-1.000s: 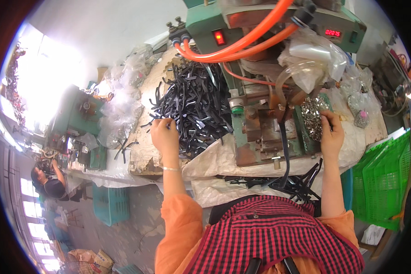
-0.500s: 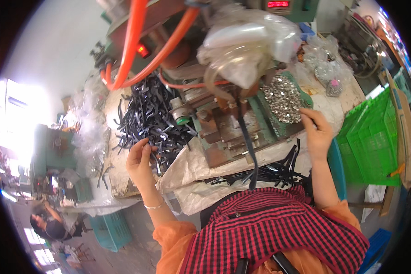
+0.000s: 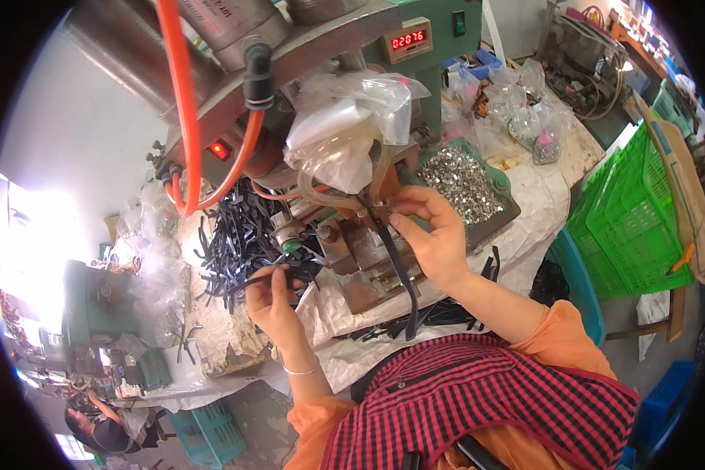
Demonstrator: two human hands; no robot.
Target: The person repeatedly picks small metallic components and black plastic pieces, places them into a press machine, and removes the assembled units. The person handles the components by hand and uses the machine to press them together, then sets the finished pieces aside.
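My left hand (image 3: 274, 304) pinches a short black strip (image 3: 252, 283) at the near edge of a heap of similar black strips (image 3: 239, 235). My right hand (image 3: 437, 239) reaches in at the tooling of a bench press (image 3: 352, 262), its thumb and forefinger drawn close together. Whatever lies between those fingertips is too small to make out. From the tooling, right beside these fingers, a long black strap (image 3: 401, 274) hangs toward me over the press's front edge. To the right of the press, a green tray (image 3: 500, 182) holds many small shiny metal pieces (image 3: 460, 184).
Orange air hoses (image 3: 182, 110) and a clear plastic bag (image 3: 352, 129) hang about the press head. More black straps (image 3: 439, 313) lie on the cloth before me. A blue tub (image 3: 583, 286) and green crate (image 3: 634, 211) stand at right. Far left, another person (image 3: 106, 427) sits.
My right hand has gone from the metal pieces leftward to the press tooling. My left hand has picked up a black strip from the heap. The whole view has shifted.
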